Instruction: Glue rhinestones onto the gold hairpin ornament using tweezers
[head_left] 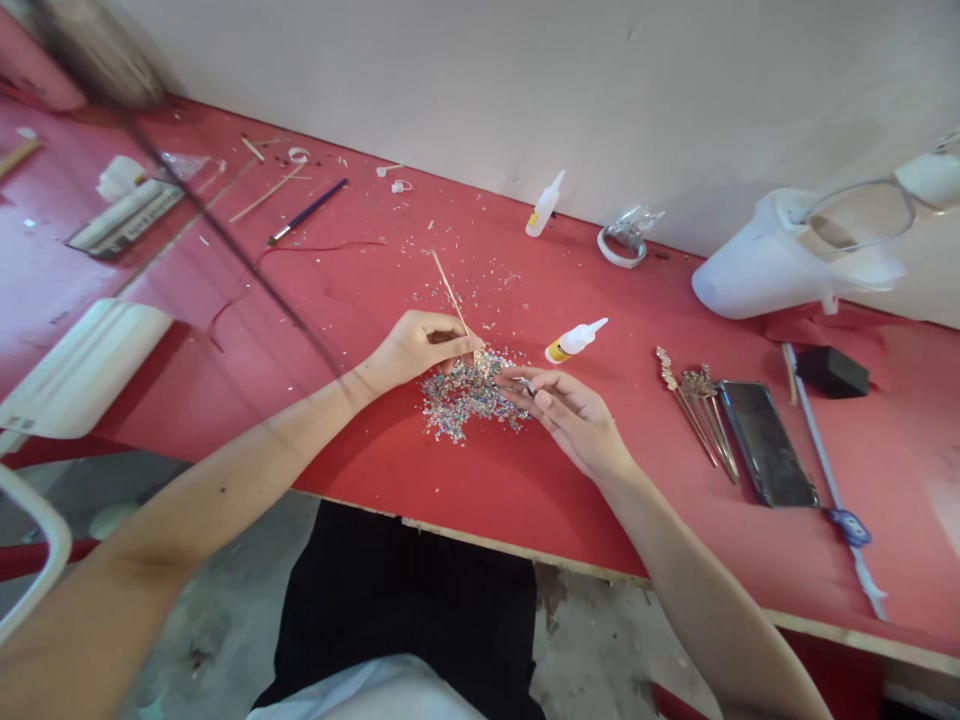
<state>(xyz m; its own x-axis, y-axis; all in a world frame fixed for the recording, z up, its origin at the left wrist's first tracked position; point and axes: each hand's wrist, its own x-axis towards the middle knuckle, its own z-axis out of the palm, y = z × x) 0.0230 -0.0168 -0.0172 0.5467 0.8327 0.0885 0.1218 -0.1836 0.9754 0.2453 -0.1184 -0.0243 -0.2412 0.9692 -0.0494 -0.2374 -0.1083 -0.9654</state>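
My left hand (pixel 439 345) pinches a thin gold hairpin (pixel 451 290). Its long stem points away from me, and its ornate end sits at my fingertips. Beneath both hands lies a loose pile of small glittering chips (pixel 454 410) in mixed silvery colours. To the right of the pile, my right hand (pixel 566 410) is closed around a small dark metal tool, mostly hidden by the fingers; its kind I cannot make out. Just beyond that hand, a white glue bottle (pixel 574 342) with a yellow label lies on its side.
On the red table (pixel 465 520), several gold hairpins (pixel 694 410) lie beside a phone (pixel 769 445). A second glue bottle (pixel 545 205) stands near the wall, left of a tape roll (pixel 622 245). A white jug (pixel 765 255) is at right, a paintbrush (pixel 307 212) at left.
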